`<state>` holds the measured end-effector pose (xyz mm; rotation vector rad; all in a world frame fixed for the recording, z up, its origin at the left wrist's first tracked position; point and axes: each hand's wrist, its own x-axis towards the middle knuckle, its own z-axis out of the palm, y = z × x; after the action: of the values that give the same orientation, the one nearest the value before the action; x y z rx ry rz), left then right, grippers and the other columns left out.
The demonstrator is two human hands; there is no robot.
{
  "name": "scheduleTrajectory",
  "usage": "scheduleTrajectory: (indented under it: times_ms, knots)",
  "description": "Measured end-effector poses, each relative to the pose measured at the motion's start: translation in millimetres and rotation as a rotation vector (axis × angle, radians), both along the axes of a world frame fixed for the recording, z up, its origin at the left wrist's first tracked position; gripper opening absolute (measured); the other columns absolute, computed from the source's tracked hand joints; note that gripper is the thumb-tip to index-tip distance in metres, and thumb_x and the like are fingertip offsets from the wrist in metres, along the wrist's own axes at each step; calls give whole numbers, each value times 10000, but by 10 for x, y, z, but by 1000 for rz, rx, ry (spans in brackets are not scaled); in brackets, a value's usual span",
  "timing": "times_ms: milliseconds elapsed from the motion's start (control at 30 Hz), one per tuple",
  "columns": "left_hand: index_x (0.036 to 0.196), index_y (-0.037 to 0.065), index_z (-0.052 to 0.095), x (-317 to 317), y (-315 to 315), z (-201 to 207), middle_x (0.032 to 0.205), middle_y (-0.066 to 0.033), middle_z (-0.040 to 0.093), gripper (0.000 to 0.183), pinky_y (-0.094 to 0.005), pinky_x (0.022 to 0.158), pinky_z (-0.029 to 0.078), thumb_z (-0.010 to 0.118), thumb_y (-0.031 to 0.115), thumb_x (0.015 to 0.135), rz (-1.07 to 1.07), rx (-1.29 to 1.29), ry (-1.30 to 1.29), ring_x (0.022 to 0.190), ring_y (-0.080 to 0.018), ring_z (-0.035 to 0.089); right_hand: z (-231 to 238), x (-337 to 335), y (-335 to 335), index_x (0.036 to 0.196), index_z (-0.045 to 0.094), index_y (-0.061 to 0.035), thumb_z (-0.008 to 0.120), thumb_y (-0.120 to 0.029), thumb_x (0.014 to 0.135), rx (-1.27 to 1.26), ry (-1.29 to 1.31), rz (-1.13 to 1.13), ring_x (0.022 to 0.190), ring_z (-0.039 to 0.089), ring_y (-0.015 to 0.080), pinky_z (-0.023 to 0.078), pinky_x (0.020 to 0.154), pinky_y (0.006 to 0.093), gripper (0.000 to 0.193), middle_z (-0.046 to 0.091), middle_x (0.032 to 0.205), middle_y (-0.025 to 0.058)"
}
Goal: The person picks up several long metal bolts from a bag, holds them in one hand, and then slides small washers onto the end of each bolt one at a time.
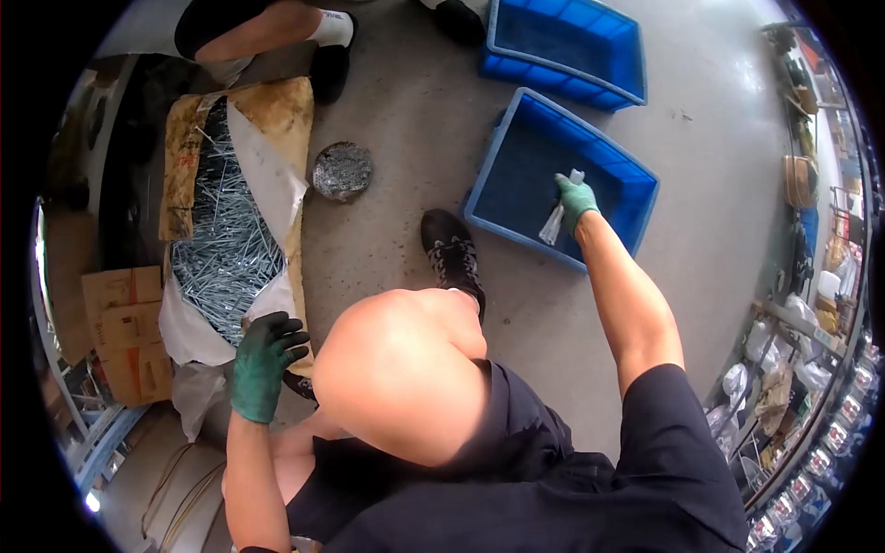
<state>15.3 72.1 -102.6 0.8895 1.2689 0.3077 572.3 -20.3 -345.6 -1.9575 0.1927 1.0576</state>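
Observation:
My right hand, in a green glove, is closed around a bundle of long, thin silvery metal pieces. It is over the inside of the near blue crate, and the bundle sticks out at both ends of the grip. My left hand, also gloved in green, has its fingers apart and holds nothing that I can see. It is beside the near end of an opened sack heaped with loose, long, thin silvery metal pieces, which look like nails or screws.
Beyond the near crate stands a second blue crate. A round grey metal piece lies on the floor right of the sack. Another person's leg is at the far left. Cardboard boxes stand at left; shelves with bagged goods line the right.

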Motion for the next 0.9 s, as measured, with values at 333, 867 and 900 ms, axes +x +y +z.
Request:
scheduleTrajectory:
  times_ms: [333,867,900]
  knots:
    - [1288,-34,544,110,48,-111,1172,-177,650,419,-365,881,560,453,315,1076,-46,-1,76,1034,-267,678,-911,-565,887,1100,748,-89,740,-261,854,-657,-552,1840,968,706,267,540,805,383,300,735,1106,99]
    - [1299,-41,553,30,-68,210,1178,-152,669,418,-345,906,544,486,294,1059,-66,33,80,1063,-239,668,-1078,-654,666,977,785,-81,672,-337,914,-477,-167,1540,705,653,204,532,679,412,287,728,808,86]
    - [1280,-29,578,-116,-157,234,1177,-144,671,393,-351,908,543,481,285,1064,16,11,91,1027,-236,668,-748,-970,823,989,759,-90,583,-344,950,-499,-111,1499,796,644,258,528,773,433,311,733,919,98]
